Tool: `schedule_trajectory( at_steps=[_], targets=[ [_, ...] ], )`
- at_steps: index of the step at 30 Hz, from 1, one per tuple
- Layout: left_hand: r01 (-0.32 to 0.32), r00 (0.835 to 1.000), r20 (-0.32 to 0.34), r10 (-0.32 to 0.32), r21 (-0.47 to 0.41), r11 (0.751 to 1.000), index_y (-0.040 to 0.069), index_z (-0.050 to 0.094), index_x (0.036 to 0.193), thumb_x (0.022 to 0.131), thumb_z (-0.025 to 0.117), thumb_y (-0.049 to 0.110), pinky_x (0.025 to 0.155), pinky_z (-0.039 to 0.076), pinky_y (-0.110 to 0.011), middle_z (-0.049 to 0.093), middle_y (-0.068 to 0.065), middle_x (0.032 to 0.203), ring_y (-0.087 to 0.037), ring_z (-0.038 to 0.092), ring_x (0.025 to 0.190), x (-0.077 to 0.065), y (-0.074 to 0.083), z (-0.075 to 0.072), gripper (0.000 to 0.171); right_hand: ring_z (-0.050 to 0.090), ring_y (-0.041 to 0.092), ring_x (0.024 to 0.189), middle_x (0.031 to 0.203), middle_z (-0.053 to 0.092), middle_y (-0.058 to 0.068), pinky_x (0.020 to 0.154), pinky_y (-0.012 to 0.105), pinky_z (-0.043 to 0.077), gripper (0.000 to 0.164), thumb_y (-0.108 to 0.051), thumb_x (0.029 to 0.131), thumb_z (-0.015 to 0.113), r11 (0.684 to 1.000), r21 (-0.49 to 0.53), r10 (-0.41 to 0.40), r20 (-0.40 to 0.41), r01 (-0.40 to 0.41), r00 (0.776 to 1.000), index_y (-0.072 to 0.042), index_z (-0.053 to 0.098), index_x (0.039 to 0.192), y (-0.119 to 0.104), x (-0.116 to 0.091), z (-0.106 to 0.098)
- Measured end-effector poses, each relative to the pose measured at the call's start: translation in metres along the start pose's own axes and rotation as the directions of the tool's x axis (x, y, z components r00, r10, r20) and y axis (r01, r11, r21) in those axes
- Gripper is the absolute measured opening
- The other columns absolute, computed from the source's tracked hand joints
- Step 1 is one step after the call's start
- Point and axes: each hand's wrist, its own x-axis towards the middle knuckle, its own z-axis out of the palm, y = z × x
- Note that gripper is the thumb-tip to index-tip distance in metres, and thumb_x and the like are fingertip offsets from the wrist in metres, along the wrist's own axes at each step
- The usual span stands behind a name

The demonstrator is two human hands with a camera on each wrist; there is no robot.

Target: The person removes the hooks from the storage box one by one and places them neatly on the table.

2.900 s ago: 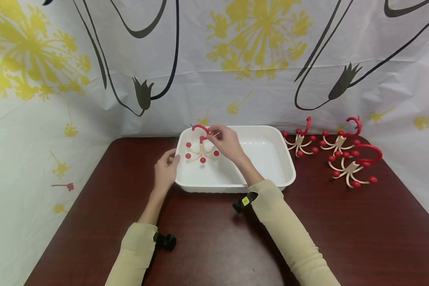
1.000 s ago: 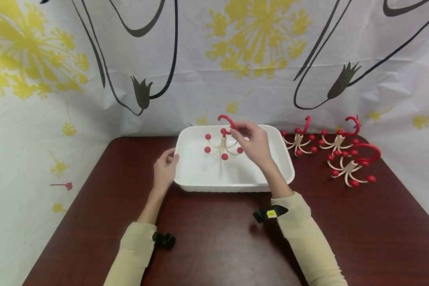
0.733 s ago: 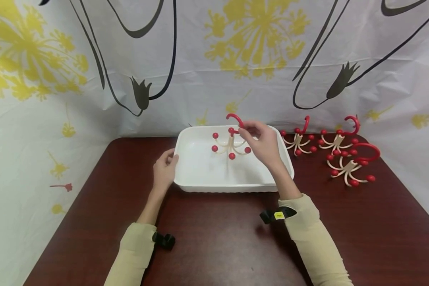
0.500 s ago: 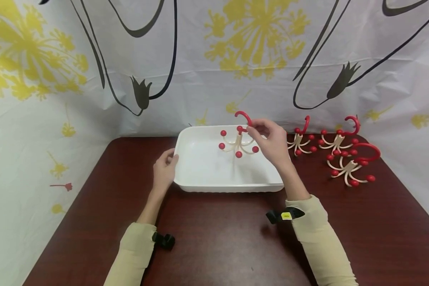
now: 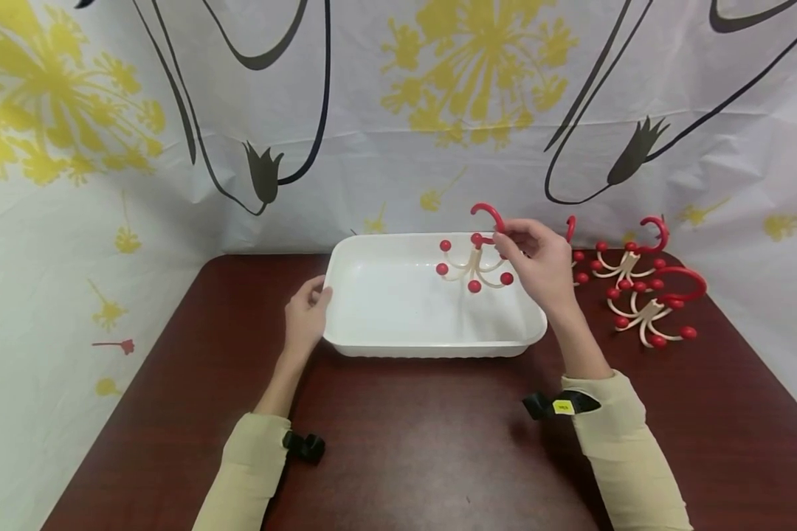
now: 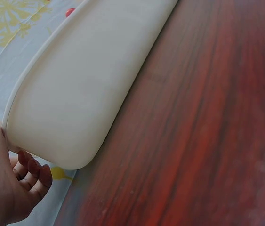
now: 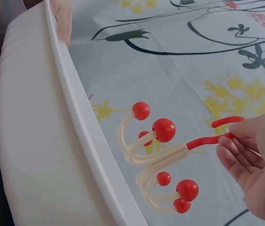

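In the head view my right hand (image 5: 544, 262) pinches the red hooked handle of a hanger-like piece (image 5: 475, 259), whose curved cream prongs end in red balls. It hangs over the right part of a white tray (image 5: 432, 344). The right wrist view shows thumb and fingers on the red handle (image 7: 210, 140), the cream prongs pointing away from the palm. My left hand (image 5: 307, 313) grips the tray's left end. Seen from the left wrist, the thumb lies at the rim and the fingers curl under the tray's end (image 6: 66, 103).
On the table's right side sit similar red-and-cream pieces, one behind (image 5: 629, 262), one in front (image 5: 651, 313), and one partly hidden by my right hand (image 5: 579, 257). A patterned white cloth (image 5: 372, 169) hangs behind the dark wooden table (image 5: 398, 435).
My right hand has carried the pronged piece rightward, from above the tray's left part to its right part. My left hand and the tray have stayed nearly still.
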Motion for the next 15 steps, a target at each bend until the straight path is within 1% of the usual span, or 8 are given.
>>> schedule_trajectory(
  at_steps=[4,7,12,15],
  targets=[
    [-0.005,1.0,0.001,0.005,0.0,1.0,0.003,0.063,0.134,0.104,0.057,0.02,0.064,0.047,-0.028,0.064,-0.017,0.089,-0.027,0.06,0.076,0.0,0.0,0.0,0.035,0.066,0.004,0.079,0.098,0.071,0.011,0.076,0.016,0.052,0.026,-0.012,0.093,0.074,0.999,-0.031,0.012,-0.026,-0.013,1.0,0.003,0.071,0.113,0.005,-0.001,-0.011],
    [-0.005,1.0,0.0,0.005,-0.001,1.0,0.003,0.063,0.134,0.104,0.057,0.02,0.064,0.047,-0.029,0.063,-0.017,0.088,-0.027,0.06,0.075,0.001,0.0,0.0,0.035,0.066,0.004,0.079,0.095,0.071,0.004,0.074,0.015,0.052,0.027,-0.015,0.093,0.075,0.998,-0.064,0.022,-0.047,-0.025,0.999,0.002,0.072,0.113,0.007,-0.002,-0.019],
    [-0.008,1.0,-0.003,0.008,0.001,1.0,0.003,0.064,0.133,0.103,0.057,0.02,0.065,0.047,-0.031,0.064,-0.017,0.088,-0.027,0.06,0.075,0.001,-0.001,0.0,0.035,0.066,0.004,0.079,0.092,0.071,-0.004,0.074,0.014,0.051,0.028,-0.017,0.092,0.075,0.997,-0.071,0.039,-0.072,-0.045,0.997,0.002,0.072,0.113,0.008,-0.003,-0.033],
    [-0.008,1.0,-0.005,0.008,-0.003,1.0,0.003,0.064,0.133,0.103,0.057,0.02,0.065,0.047,-0.03,0.064,-0.017,0.088,-0.027,0.06,0.075,0.001,-0.001,0.0,0.035,0.066,0.003,0.079,0.093,0.071,-0.005,0.074,0.013,0.051,0.029,-0.016,0.092,0.075,0.996,-0.066,0.048,-0.08,-0.053,0.996,0.003,0.071,0.114,0.01,-0.003,-0.041]
  ],
)
